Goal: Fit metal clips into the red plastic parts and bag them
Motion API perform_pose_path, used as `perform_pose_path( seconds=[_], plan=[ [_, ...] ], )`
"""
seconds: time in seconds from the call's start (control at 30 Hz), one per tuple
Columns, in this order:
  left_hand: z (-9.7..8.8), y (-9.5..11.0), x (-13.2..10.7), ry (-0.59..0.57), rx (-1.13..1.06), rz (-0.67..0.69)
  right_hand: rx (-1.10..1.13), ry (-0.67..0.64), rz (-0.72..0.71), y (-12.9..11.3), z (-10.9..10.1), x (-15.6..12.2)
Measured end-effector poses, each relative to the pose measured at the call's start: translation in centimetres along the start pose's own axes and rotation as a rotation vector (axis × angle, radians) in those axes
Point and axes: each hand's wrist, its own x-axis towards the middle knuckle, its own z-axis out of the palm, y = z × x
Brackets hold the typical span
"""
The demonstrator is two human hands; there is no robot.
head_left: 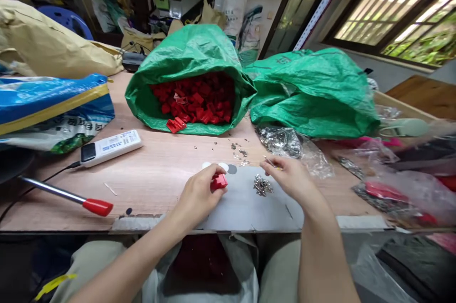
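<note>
Left hand [200, 193] angled inward, grip closed round red piece [219, 181], right hand [291, 177] bent leftward, grip pinching slim object [269, 161]

held piece [221, 181] was red, open sack [192, 51] was green, pieces inside [201, 99] were red, tabletop [153, 179] pale brown, mat [238, 210] grey, metal bits [262, 185] silver, printed bag [57, 110] blue with yellow stripe

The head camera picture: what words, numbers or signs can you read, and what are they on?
Nothing reads clearly.
White device: printing too small and blurred.
Blue and white bag: blurred characters, unreadable.
Right-hand green bag: dark marks, too unclear to read.
White sack at the back: blurred marks.
Red piece in the left hand: no writing visible.
</note>
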Motion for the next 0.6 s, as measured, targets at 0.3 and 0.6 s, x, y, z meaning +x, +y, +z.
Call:
perform_pose_path(
  seconds=[0.3,0.6],
  plan=[
    [0.0,0.5,0.0,-0.12,-0.178,0.001,-0.081,0.066,-0.078,3.9,2.5,2.4],
    [0.2,-0.2,0.2,-0.119,-0.11,-0.055,-0.112,0.012,-0.277,3.1,4.2,3.1]
  ],
)
